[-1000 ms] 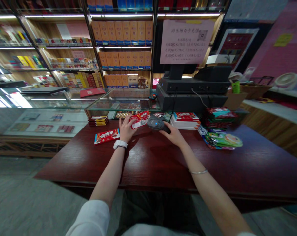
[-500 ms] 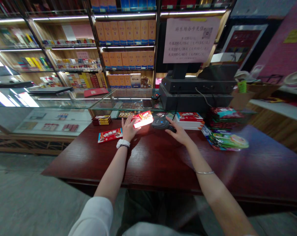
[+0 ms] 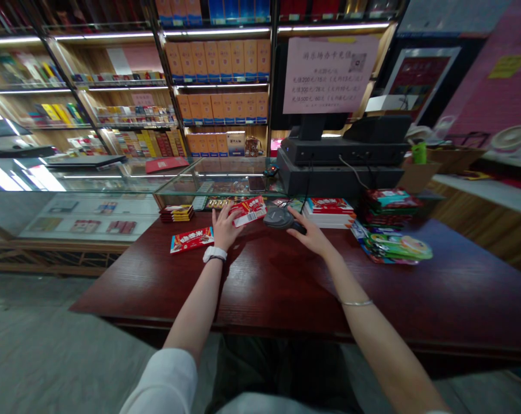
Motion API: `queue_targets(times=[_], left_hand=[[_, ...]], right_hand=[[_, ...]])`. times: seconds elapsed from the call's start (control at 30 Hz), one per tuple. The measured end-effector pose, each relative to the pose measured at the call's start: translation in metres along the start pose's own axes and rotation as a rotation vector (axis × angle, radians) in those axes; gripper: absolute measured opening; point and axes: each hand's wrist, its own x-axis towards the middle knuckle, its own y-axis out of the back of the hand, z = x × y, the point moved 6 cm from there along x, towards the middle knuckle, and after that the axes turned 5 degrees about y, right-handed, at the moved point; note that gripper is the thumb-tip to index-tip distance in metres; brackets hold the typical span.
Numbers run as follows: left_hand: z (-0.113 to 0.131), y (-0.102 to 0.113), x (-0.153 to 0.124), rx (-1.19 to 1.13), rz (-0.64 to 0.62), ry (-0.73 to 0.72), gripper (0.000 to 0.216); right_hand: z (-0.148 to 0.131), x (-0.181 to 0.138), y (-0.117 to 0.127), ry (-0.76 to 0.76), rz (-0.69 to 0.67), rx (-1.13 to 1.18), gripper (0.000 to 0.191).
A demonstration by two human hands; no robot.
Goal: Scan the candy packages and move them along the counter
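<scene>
My left hand [image 3: 226, 227] grips the left end of a red snack box [image 3: 251, 211], tilted so that a white side with a barcode faces me. Wrapped around the handle of a dark barcode scanner [image 3: 278, 217], my right hand [image 3: 310, 231] keeps its head just right of the box. The scanner shows no light now. To the left of my left hand, a second red snack box [image 3: 192, 239] lies flat on the dark wooden desk [image 3: 260, 287].
A stack of red-and-white boxes [image 3: 329, 213] stands right of the scanner. Farther right lie packaged goods in green wrapping [image 3: 396, 246] and a pile of red packets [image 3: 390, 204]. Small yellow-edged packs [image 3: 176, 213] sit at left. Behind are a glass case [image 3: 217, 175] and a monitor base [image 3: 342, 167].
The bright scanner light on the snack box and the scanner's blue light have gone out. Both hands keep nearly the same place and grip; the whole view has shifted slightly.
</scene>
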Motion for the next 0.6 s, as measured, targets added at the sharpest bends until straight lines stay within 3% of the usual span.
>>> queue_targets(times=[0.23, 0.6], left_hand=[[0.0, 0.001, 0.001, -0.001, 0.006, -0.006, 0.04], [0.003, 0.003, 0.002, -0.012, 0.038, 0.006, 0.036]], right_hand=[[-0.008, 0.001, -0.008, 0.057, 0.003, -0.103, 0.065], [-0.013, -0.003, -0.056, 0.258, -0.162, -0.546, 0.062]])
